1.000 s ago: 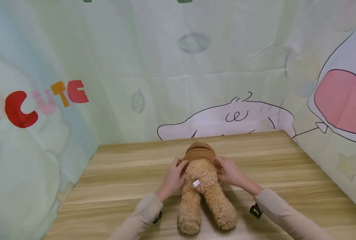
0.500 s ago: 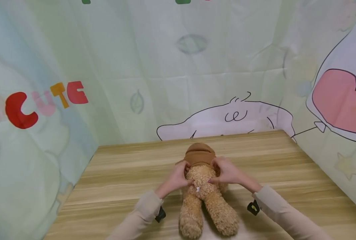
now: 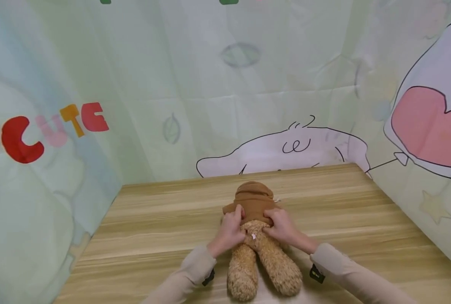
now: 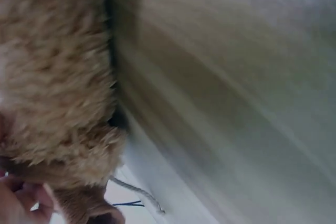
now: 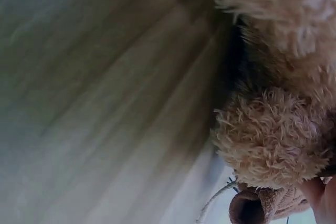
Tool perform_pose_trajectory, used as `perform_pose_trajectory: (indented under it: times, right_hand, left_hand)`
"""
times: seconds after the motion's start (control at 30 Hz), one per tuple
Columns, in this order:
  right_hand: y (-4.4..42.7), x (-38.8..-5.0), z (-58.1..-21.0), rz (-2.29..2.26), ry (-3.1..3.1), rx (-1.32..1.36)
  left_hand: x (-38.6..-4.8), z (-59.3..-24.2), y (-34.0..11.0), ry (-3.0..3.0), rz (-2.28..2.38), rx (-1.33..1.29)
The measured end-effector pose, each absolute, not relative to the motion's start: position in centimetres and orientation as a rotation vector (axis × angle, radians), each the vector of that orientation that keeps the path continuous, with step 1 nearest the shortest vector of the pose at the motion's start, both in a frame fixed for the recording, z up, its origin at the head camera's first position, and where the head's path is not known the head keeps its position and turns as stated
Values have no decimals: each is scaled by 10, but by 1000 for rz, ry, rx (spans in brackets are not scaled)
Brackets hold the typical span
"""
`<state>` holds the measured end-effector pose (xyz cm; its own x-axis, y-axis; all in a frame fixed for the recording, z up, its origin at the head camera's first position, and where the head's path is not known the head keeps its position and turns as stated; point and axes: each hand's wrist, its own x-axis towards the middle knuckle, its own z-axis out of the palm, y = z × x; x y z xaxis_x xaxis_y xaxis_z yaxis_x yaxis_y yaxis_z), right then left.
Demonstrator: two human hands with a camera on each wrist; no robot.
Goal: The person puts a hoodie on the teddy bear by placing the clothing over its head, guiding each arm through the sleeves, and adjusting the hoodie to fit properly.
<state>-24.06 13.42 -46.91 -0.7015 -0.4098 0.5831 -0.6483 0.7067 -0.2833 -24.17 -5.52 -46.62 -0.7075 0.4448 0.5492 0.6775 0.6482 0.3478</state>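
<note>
A fluffy tan teddy bear [image 3: 243,274] lies on the table with its legs toward me and a small white tag [image 3: 254,236] on its lower body. Its upper part is covered by a brown hooded top [image 3: 254,207]. My left hand [image 3: 230,230] pinches the lower hem on the left side; my right hand [image 3: 284,227] pinches it on the right. In the left wrist view, fingers [image 4: 21,205] grip the brown cloth beside the fur, near a grey cord [image 4: 139,190]. A sleeve end [image 5: 249,208] shows in the right wrist view. The bear's face is hidden.
The wood-grain table [image 3: 153,223] extends around the bear on both sides. Behind it hangs a pale green printed curtain [image 3: 195,76], with more curtain at left and right. A dark wrist camera [image 3: 316,273] sits under the right sleeve.
Both hands have moved toward me along the bear's body, drawing the top's hem down over more fur. The brown cloth now reaches close to the white tag.
</note>
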Motion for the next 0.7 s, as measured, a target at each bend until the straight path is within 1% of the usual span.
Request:
perform_pose_trajectory:
  times: [0.23,0.33,0.4,0.5,0.6,0.67,0.7]
  right_hand:
    - [130,-244,-477,567,-2235,900]
    - [134,-247,-476,633,-2232,929]
    - [141,-250,-474,708,-2253,946]
    - [154,-251,-465,887,-2373,952]
    - [168,-253,-458,1232,-2557,960]
    - [177,-255,-456,1513,-2662,955]
    - [181,-256,-456,1662,-2706,938]
  left_hand:
    - [-241,-475,-49,-2247,-463,-839]
    - [-239,-475,-50,-2235,-386,-785]
    - [-237,-468,-51,-2310,-403,-738]
    - [-237,-453,-57,-2441,-530,-680]
    - [-247,-443,-72,-2494,-682,-796]
    - [-269,-463,-87,-2439,-851,-948]
    - [-275,-469,-93,-2494,-1002,-1006]
